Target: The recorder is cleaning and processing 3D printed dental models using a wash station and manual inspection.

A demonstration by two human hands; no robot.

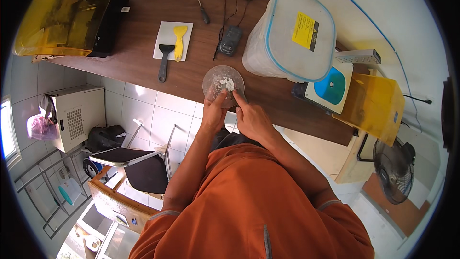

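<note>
A round, clear shallow dish [211, 80] is at the front edge of the brown table, with several white flakes or crumbs [228, 84] inside it. My left hand [214, 114] grips its near rim from the left, a finger reaching over the edge toward the white bits. From the right, my right hand [252, 121] closes on the same rim, one finger stretched along it. The fingers under the dish are hidden. Beyond it, a dark scraper [164, 63] and a yellow scraper [179, 43] rest on a white sheet [163, 29].
A large lidded clear bin [261, 43] stands right of the dish. Behind lie a black power adapter [231, 41] with its cable and a screwdriver [204, 13]. Machines with amber covers [62, 14] occupy both table ends. A chair [143, 172] and a fan [394, 170] stand nearby.
</note>
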